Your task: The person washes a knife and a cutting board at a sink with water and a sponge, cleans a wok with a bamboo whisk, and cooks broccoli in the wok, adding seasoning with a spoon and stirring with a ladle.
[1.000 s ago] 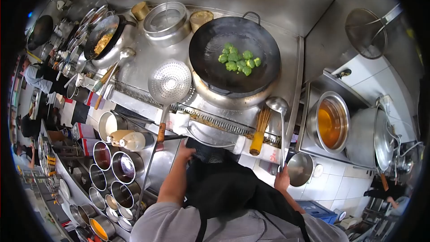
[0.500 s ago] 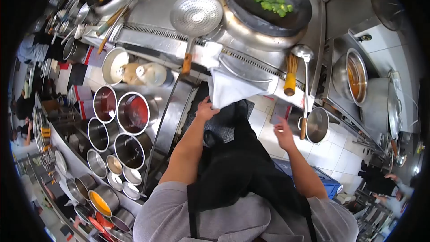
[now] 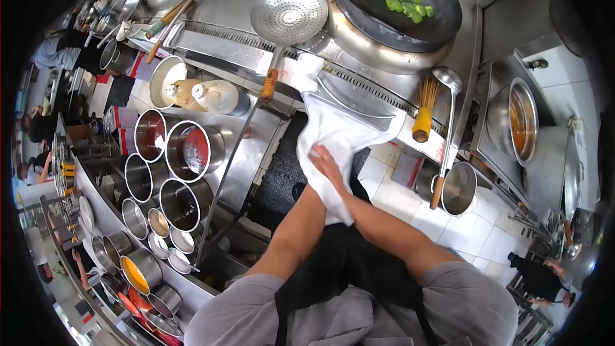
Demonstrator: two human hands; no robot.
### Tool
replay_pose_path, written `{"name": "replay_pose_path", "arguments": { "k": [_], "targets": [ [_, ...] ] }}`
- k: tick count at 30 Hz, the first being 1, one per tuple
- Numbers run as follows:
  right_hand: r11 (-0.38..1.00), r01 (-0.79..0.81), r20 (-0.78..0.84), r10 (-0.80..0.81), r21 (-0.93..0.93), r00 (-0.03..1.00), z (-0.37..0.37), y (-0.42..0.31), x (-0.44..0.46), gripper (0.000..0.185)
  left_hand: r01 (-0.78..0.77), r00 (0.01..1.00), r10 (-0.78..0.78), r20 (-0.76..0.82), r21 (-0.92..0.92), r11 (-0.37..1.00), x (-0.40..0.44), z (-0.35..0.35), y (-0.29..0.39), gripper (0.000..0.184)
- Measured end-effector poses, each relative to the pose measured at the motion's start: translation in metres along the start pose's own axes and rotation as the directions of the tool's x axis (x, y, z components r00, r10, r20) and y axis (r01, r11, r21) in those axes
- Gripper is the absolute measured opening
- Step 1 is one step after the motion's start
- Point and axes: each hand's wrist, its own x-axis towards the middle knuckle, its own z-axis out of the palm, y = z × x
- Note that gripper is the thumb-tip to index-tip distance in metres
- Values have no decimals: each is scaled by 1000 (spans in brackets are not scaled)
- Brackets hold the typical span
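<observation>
A white towel hangs from the stove's front edge below a curved metal handle, its lower part draped over my hands. My right hand is pressed against the towel from above, fingers curled on the cloth. My left hand is covered by the towel, so its fingers are hidden; only the left forearm shows, passing under the right wrist. Above the towel, a perforated strainer rests on the stove with its wooden handle over the edge. Bright green broccoli lies in a black wok on the burner.
A yellow-handled bamboo brush and a ladle lean over the stove's right edge, near a steel pot. Sauce pots and plastic bottles stand at the left. A bowl of brown liquid sits right. Other people are farther off.
My right hand has moved left from the open space onto the towel. The towel has been drawn down over my left hand, and my forearms now cross near the wrists.
</observation>
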Motion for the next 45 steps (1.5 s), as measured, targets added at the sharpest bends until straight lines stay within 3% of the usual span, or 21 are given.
{"name": "replay_pose_path", "arguments": {
  "k": [1, 5, 6, 7, 8, 9, 10, 12, 14, 16, 19, 21, 23, 24, 27, 29, 32, 36, 41, 42, 45],
  "targets": [
    [984, 116, 46, -111, -134, 993, -2, -2, -6, 37, 207, 977, -180, 110, -324, 923, -16, -25, 18, 44],
    [991, -119, 128, 112, 54, 985, -38, 41, 48, 39, 130, 977, -45, 210, -412, 902, 19, -64, -25, 41],
    [990, -126, 139, 117, 57, 983, -44, 46, 55, 39, 0, 995, 47, -93, 452, 892, 16, -53, -56, 41],
    [984, -171, 172, 176, -41, 969, -47, 46, 62, 40, 132, 919, 343, -196, 971, 200, 16, -39, -92, 41],
    [969, -204, 201, 229, -138, 952, -48, 42, 70, 42, 418, 810, 586, 0, 700, -578, 20, -33, -110, 41],
    [972, -195, 214, 220, -131, 952, -40, 21, 59, 42, 348, 890, 381, -252, 915, -207, 18, -1, 48, 45],
    [955, 19, 97, 10, -297, 995, -22, -13, 33, 45, 339, 894, 377, -242, 915, -216, 21, 7, 48, 45],
    [853, 212, 55, -212, -476, 976, -26, -25, 19, 48, 288, 900, 437, -15, 773, -566, 5, 15, 38, 55],
    [921, 297, 314, -212, -253, 925, -45, 5, 55, 52, 380, 847, 526, -75, 777, -502, 15, -1, 17, 59],
    [987, -25, 284, 71, -162, 956, -33, 79, 83, 53, 578, 686, 694, -219, 743, -336, 21, -15, -30, 67],
    [987, 159, 423, -128, -38, 897, -62, 120, 92, 49, 646, 747, 621, -235, 477, -597, -4, -21, -159, 74],
    [852, 156, 385, 57, -501, 921, -67, 115, 94, 59, 665, 724, 609, -323, 97, -740, -31, 28, -158, 59],
    [883, 113, 535, 171, -456, 827, -74, 107, 106, 56, 414, 866, 469, -172, -278, -867, -68, 85, -176, 56],
    [623, 505, 685, 67, -597, 726, -89, 99, 93, 54, 446, 875, 483, 35, -445, -776, -94, 112, -199, 57],
    [641, 606, 851, 152, -472, 502, -129, 136, 86, 40, 589, 808, 334, 485, -655, -474, -200, 180, -236, 59],
    [580, 756, 953, 187, -302, 237, -68, 258, 167, 34, 810, 572, 403, 714, -412, -418, -273, 192, -288, 57],
    [706, 641, 953, 199, -302, 230, 86, 182, 250, 34, 769, 244, 216, 945, -53, -637, -418, 186, -319, 54],
    [835, 354, 894, 317, -422, 317, 99, 178, 266, 33, 515, 129, 107, 986, 25, -857, -497, 186, -370, 50],
    [880, -22, 810, 446, -474, 380, -41, 122, 186, 32, 462, -173, -383, 907, -269, -845, -526, 305, -477, 47],
    [701, 310, 756, 512, -642, 408, -7, -17, 119, 33, 492, -205, -565, 799, -415, -765, -533, 345, -494, 49],
    [706, 363, 773, 424, -608, 471, 61, -23, 104, 33, 417, -346, -632, 693, -489, -766, -535, 443, -558, 50]
  ]
}}
